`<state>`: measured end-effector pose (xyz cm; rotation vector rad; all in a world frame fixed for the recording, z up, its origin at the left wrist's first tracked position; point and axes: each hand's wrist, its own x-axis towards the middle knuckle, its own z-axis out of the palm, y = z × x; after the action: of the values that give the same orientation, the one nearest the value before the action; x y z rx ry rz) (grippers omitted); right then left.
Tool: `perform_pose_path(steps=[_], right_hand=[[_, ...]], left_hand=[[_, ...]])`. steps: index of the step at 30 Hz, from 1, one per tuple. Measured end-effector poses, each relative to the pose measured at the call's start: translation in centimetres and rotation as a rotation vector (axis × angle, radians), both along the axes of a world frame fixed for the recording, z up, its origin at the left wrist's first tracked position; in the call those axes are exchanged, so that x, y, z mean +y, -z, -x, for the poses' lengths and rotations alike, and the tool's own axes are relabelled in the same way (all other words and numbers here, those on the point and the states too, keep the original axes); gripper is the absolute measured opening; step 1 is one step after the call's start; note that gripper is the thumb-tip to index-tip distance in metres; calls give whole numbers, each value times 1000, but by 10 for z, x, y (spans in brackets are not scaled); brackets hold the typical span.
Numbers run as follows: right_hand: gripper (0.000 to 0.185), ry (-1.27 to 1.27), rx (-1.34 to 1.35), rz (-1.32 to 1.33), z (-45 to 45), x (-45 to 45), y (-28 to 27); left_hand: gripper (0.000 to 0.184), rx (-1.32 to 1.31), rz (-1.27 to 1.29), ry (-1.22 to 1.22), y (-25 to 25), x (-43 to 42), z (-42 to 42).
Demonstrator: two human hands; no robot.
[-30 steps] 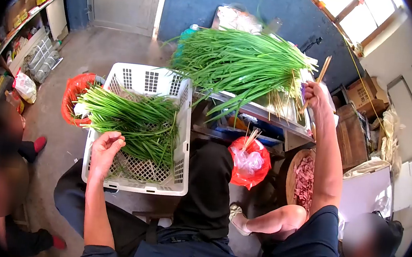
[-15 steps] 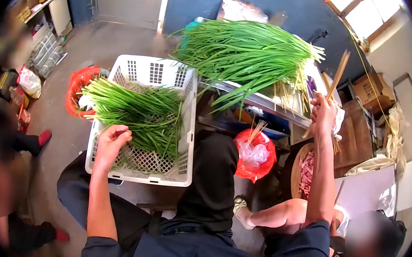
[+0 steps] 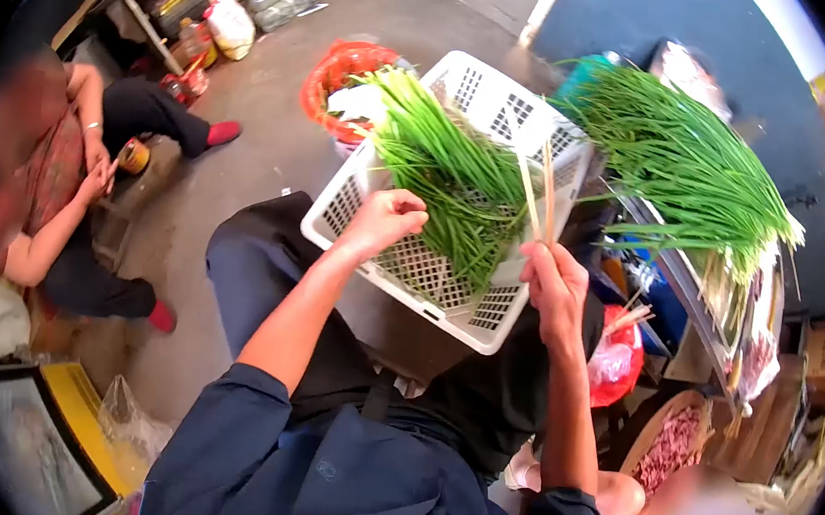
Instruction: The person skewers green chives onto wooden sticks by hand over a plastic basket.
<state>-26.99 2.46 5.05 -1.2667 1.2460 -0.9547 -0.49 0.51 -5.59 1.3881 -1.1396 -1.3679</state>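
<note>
A few thin wooden sticks (image 3: 547, 193) stand up from my right hand (image 3: 555, 285), pinched between thumb and fingers over the near right corner of a white plastic basket (image 3: 465, 333). Inside the basket lie long green chive-like stalks (image 3: 442, 165), their pale ends toward the upper left. My left hand (image 3: 383, 222) hovers over the basket's near left side with curled fingers, and what it holds, if anything, is too small to make out. To the right, a larger heap of the same greens (image 3: 694, 166) covers a metal-edged table (image 3: 678, 265).
Behind the basket is a red-lined bin (image 3: 322, 82). A red bag (image 3: 615, 364) with sticks stands right of my knee, near a round tray of chopped meat (image 3: 675, 441). One person (image 3: 67, 191) sits at the left, another (image 3: 623, 501) at the lower right. Shelves line the upper left.
The view has swung left, showing more of the seated person. My right hand has come from beside the table to the basket with the sticks. My left hand stays near the basket's edge.
</note>
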Motion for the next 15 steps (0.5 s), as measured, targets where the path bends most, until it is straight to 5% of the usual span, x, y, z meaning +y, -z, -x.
perform_pose_path(steps=[3,7,13,15], right_hand=[[22,-79,-2,-33,-34,-13,11],[20,-115,-147,-100,-58,-34,29],[10,-48,-1,-77,-61,-38,68],[4,-18,-29,144,-62,-33,70]], left_hand=[[22,325,-216,-266,-1,0,1],[16,597,-205,-548,1,-8,-2],[10,391,-22,-623,2,-15,12],[8,367,146,-637,-2,-20,10]])
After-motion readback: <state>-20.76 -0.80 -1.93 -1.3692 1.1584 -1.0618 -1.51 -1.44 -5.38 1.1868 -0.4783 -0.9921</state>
